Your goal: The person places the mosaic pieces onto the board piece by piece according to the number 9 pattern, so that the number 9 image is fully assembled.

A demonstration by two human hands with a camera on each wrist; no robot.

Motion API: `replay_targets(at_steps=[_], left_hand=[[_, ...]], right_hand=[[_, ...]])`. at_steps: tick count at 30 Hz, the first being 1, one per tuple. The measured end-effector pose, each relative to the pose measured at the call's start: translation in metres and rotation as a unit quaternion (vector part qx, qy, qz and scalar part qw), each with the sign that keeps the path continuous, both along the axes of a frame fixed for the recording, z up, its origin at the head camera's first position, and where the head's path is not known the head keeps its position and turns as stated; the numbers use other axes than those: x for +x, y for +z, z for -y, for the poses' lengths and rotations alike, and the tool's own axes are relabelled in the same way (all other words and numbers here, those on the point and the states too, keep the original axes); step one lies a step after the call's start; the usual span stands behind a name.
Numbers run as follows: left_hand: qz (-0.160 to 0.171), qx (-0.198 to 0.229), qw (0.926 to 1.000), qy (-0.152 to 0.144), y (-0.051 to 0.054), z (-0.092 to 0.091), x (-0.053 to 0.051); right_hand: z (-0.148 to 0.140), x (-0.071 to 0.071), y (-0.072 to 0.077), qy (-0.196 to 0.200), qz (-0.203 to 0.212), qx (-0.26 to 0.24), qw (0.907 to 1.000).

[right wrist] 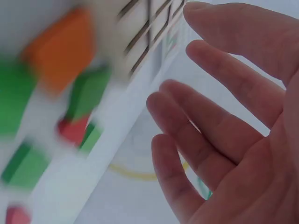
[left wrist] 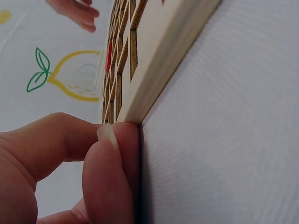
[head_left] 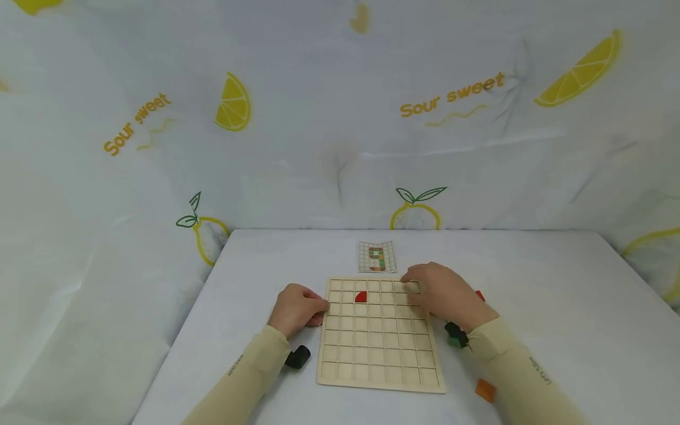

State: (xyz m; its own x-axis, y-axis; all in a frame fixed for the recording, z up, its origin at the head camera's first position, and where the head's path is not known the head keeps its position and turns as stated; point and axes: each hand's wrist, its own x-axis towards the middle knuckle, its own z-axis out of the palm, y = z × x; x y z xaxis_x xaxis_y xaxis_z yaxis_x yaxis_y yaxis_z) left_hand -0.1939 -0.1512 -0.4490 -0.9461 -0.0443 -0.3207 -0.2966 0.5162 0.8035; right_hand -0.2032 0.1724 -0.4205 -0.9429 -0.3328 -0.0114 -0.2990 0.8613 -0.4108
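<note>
A pale wooden grid board (head_left: 361, 355) lies on the white table. One red quarter-circle tile (head_left: 361, 297) sits in a cell of its upper left part. My left hand (head_left: 299, 309) is at the board's left edge; in the left wrist view its curled thumb (left wrist: 107, 182) and forefinger meet against the rim of the board (left wrist: 156, 60). Over the upper right corner of the board is my right hand (head_left: 442, 292). Seen from the right wrist, its fingers (right wrist: 205, 140) are spread and relaxed, with nothing held.
Behind the board lies a small pattern card (head_left: 378, 258). Right of the board are loose blocks: an orange block (right wrist: 63, 49), several green ones (right wrist: 28, 163) and red ones (right wrist: 74, 129), blurred in the right wrist view. A lemon-print sheet (head_left: 319, 118) hangs behind the table.
</note>
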Motion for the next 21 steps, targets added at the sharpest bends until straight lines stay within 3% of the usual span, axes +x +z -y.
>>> replay_targets(at_steps=[4,10,21], left_hand=[[0.0,-0.007,1.0,0.005,0.002,0.004,0.0],[0.001,-0.01,0.9999,0.004,0.001,0.004,-0.002],[0.003,-0.011,0.9999,0.002,-0.002,-0.001,-0.003]], right_hand=[[-0.039,0.009,0.002,-0.032,0.012,-0.016,0.9993],[-0.08,0.018,-0.003,-0.075,0.032,0.004,0.9967],[-0.095,0.021,-0.009,-0.09,0.062,0.01,0.9939]])
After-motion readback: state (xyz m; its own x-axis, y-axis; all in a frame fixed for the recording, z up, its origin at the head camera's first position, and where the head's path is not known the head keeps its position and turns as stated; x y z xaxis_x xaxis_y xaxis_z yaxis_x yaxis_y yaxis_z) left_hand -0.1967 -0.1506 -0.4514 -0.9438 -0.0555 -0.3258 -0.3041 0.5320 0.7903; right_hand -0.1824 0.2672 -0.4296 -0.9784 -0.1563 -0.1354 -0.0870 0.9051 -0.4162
